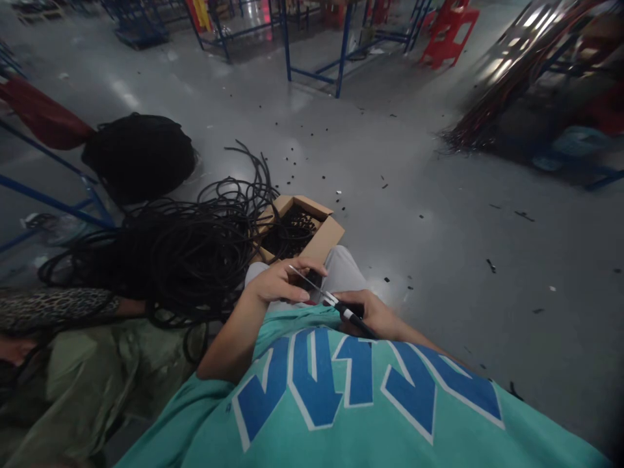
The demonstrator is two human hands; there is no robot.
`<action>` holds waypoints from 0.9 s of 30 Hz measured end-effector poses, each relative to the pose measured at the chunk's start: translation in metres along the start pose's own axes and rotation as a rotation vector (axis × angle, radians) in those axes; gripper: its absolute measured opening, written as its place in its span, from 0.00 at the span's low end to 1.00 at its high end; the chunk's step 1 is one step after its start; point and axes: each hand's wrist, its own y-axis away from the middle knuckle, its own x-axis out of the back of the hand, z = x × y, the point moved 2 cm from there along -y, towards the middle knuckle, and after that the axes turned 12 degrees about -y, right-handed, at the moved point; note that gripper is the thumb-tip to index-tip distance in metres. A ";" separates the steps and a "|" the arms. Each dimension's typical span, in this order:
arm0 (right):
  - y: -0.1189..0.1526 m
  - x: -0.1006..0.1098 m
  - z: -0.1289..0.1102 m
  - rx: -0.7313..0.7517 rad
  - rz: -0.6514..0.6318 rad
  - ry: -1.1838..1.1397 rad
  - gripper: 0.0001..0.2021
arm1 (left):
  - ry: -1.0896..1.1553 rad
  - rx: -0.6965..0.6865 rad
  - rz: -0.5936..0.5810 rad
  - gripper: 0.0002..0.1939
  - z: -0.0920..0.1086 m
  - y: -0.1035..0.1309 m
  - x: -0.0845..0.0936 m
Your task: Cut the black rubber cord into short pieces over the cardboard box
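Note:
My right hand (370, 312) is wrapped round the dark handle of a slim tool (351, 317) with white parts and a thin metal blade pointing up and left. My left hand (287, 279) is over my lap beside the blade tip, its thumb and fingers apart. Something dark lies under its fingers, too unclear to name. Just beyond my knees, an open cardboard box (326, 239) holds many small black pieces. Long black tubes or cords (180, 253) lie in a tangled heap left of the box, and some reach over its edge.
A large black bundle (139, 156) stands behind the heap. At the left sits a person in green trousers (112, 364), close to my left arm. Blue metal frames (312, 75) and a red stool (448, 36) stand farther off. Small black scraps dot the grey floor (439, 260).

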 end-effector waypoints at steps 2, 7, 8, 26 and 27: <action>0.000 -0.001 0.000 -0.013 -0.008 -0.030 0.16 | -0.044 -0.006 -0.008 0.21 0.003 -0.001 0.003; -0.001 -0.001 0.002 -0.053 0.010 -0.063 0.17 | -0.151 0.016 0.017 0.22 0.012 -0.002 0.007; -0.001 -0.001 0.003 -0.060 0.016 -0.075 0.16 | -0.168 0.022 0.018 0.22 0.014 -0.001 0.008; -0.004 0.012 0.019 0.018 0.363 0.008 0.18 | -0.137 0.044 0.249 0.18 0.005 -0.009 0.022; -0.004 0.014 0.019 0.019 0.406 0.008 0.19 | -0.132 0.042 0.288 0.18 0.003 -0.011 0.024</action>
